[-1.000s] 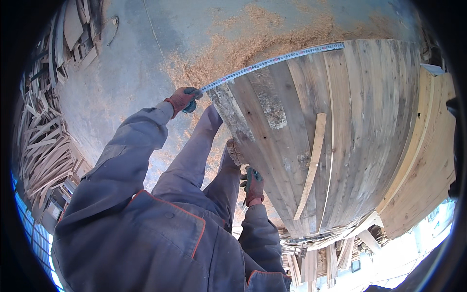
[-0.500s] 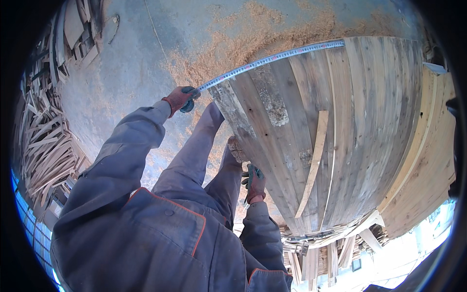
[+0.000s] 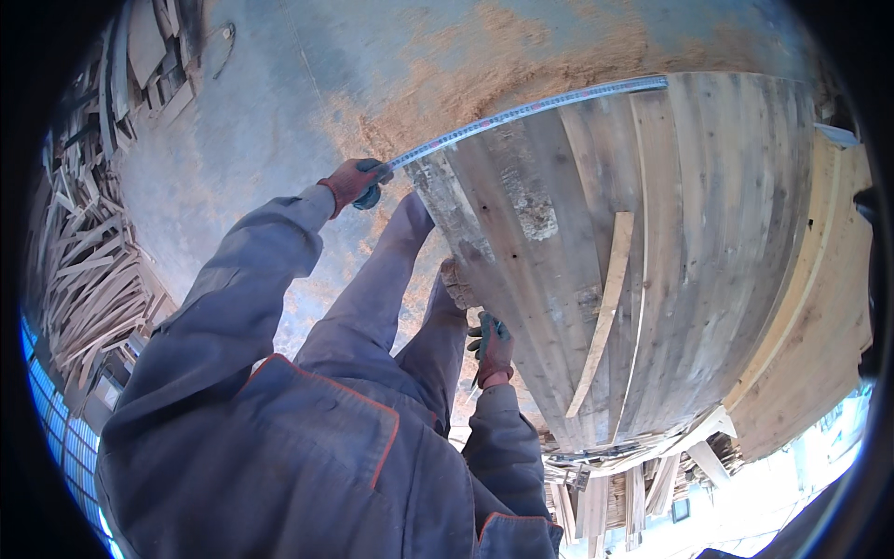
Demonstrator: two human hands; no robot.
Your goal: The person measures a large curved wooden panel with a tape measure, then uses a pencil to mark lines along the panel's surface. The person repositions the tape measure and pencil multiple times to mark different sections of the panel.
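My left hand point(image 3: 357, 184), in a red and dark green work glove, is closed on the end of a tape measure point(image 3: 521, 111). The white-blue blade runs in a long arc along the far edge of a panel of planks point(image 3: 596, 270) and ends on that edge. Beside the panel's near-left side is my right hand point(image 3: 494, 350), gloved the same way, with its fingers curled inward. A thin dark thing shows below those fingers, too small to name. On the planks lies a loose narrow strip of wood point(image 3: 602, 312).
Sawdust point(image 3: 484, 47) covers part of the concrete floor beyond the panel. Piles of wood offcuts point(image 3: 93, 270) stand along the left. A paler wooden panel point(image 3: 810, 326) adjoins on the right, and more scrap wood point(image 3: 643, 484) lies below. My legs are close to the panel's left edge.
My left hand and the tape measure have shifted slightly to the right, the blade's far end with them. My right hand stays nearly in place.
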